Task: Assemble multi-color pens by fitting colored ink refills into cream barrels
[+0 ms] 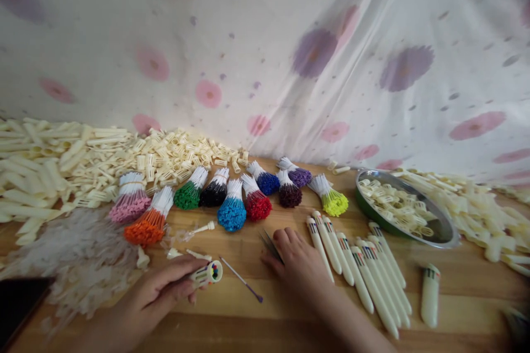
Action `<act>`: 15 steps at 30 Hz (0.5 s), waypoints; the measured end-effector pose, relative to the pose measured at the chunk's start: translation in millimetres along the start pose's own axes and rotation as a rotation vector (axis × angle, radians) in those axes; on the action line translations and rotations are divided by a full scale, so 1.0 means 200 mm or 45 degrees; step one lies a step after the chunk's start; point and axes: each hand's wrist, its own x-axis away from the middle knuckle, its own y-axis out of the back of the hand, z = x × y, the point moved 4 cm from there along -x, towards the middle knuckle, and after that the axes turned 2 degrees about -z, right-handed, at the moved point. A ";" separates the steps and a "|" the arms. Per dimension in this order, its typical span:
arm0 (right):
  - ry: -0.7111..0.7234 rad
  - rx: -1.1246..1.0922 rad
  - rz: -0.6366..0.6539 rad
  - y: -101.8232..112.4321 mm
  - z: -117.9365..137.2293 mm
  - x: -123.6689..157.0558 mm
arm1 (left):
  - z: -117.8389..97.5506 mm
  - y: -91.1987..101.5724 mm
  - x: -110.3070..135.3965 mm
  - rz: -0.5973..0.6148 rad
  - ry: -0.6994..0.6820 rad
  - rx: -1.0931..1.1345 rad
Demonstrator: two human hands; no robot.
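Note:
My left hand (163,289) is closed round a cream pen barrel (207,274) whose open end shows several coloured refill tips. My right hand (296,265) rests on the wooden table (467,300) with fingers curled, touching a few thin dark refills (270,244) near its fingertips. A loose purple-tipped refill (242,280) lies between the hands. Bundles of refills lie in a row beyond: pink (130,205), orange (147,226), green (188,194), black (213,193), blue (232,212), red (257,205), yellow (333,201).
Several assembled cream pens (360,276) lie in a row right of my right hand; one short barrel (430,295) lies apart. A metal bowl (449,237) holds cream parts. Heaps of cream pieces (83,154) fill the left and far right. A flowered cloth (290,55) hangs behind.

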 end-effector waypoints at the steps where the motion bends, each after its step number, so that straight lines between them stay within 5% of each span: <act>1: 0.012 0.014 0.011 -0.03 -0.01 0.00 | -0.01 0.00 0.00 0.008 -0.002 -0.001; 6: 0.088 -0.063 -0.011 -0.03 -0.01 -0.03 | -0.07 -0.01 0.01 0.156 -0.026 0.126; 15: 0.687 -0.625 -0.234 0.38 0.20 0.09 | -0.06 -0.06 0.04 0.388 0.019 0.343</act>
